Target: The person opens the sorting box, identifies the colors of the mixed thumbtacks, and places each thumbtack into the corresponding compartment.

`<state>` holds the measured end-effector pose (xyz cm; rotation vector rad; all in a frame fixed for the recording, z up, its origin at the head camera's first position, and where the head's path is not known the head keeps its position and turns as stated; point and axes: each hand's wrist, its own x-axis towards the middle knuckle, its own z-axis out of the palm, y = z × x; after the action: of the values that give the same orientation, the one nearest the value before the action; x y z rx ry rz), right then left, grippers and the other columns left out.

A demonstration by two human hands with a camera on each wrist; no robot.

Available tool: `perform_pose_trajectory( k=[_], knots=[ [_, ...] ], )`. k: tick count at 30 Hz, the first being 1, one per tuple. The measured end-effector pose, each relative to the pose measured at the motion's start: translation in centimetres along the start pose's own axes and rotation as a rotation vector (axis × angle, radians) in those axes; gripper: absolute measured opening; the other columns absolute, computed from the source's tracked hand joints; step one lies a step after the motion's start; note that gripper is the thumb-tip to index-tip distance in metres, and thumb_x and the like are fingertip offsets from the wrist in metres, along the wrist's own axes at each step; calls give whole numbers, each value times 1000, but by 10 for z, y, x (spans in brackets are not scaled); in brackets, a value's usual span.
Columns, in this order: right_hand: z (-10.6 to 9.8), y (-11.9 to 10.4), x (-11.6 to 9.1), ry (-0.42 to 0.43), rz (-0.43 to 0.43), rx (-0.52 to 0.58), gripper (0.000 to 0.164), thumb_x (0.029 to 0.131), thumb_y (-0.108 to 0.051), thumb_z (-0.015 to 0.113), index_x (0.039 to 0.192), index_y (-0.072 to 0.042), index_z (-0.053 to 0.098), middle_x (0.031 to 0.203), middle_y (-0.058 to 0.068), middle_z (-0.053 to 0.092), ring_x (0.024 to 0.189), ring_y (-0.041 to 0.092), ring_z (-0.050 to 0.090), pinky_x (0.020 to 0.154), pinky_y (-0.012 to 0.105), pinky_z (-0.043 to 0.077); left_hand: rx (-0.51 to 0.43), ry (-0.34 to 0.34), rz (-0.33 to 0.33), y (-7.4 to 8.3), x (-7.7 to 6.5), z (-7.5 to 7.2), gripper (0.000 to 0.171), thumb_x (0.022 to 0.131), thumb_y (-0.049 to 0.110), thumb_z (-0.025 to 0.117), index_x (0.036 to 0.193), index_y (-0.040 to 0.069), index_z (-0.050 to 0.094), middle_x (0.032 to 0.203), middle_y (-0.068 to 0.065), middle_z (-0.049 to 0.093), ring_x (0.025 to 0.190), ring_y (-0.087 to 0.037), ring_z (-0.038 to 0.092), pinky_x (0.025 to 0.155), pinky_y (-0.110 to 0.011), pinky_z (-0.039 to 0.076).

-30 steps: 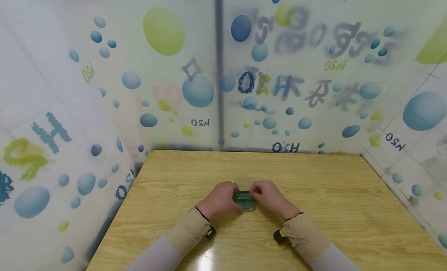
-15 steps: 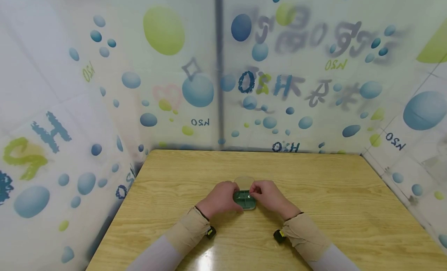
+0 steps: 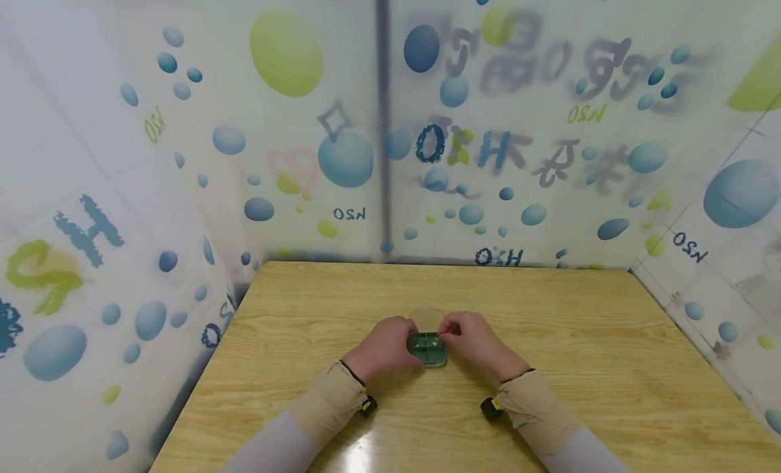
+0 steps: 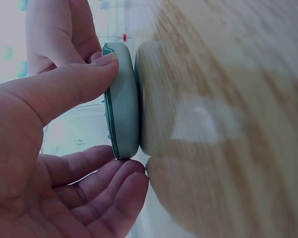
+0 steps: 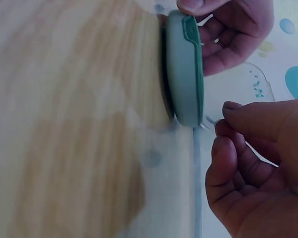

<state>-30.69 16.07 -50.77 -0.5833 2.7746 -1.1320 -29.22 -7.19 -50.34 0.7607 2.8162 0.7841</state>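
Observation:
A small green pill box (image 3: 427, 358) with dividers stands on the table between my hands, its see-through lid (image 3: 427, 318) swung open to the back. My left hand (image 3: 386, 350) grips the box at its left end; in the left wrist view the thumb (image 4: 89, 79) lies along the pale green side (image 4: 125, 104). A small whitish piece (image 3: 434, 343) lies in the far right compartment. My right hand (image 3: 472, 339) is curled at the box's far right corner, thumb and index fingertips together. In the right wrist view no clear object shows between those fingertips.
The wood-grain table (image 3: 305, 290) has a glossy surface with reflections. Behind it hangs a curtain (image 3: 525, 188) printed with blue and green bubbles, and similar panels flank both sides. Each wrist carries a small black camera (image 3: 368, 406) on a tan wrap.
A whitish piece has come to show in the far right compartment. My right hand has shifted slightly right, a little off the box. My left hand keeps its grip in the same place.

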Motion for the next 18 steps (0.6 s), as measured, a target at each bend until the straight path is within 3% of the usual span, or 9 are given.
perform_pose_trajectory(
  k=[13,18],
  knots=[
    [-22,9,-3,4,26,-21,5,101,-13,73,96,-14,74,87,-4,69,78,13,59,69,29,51,17,2,-3,-1,0,2,53,73,37,99,110,8,73,98,0,70,82,-9,59,76,-28,52],
    [-34,13,-5,-23,56,-16,4,102,-13,71,99,-13,73,88,0,69,69,17,61,61,32,52,9,-4,-15,-1,0,1,54,73,37,98,112,9,74,99,1,71,83,-9,60,77,-28,53]
  ],
)
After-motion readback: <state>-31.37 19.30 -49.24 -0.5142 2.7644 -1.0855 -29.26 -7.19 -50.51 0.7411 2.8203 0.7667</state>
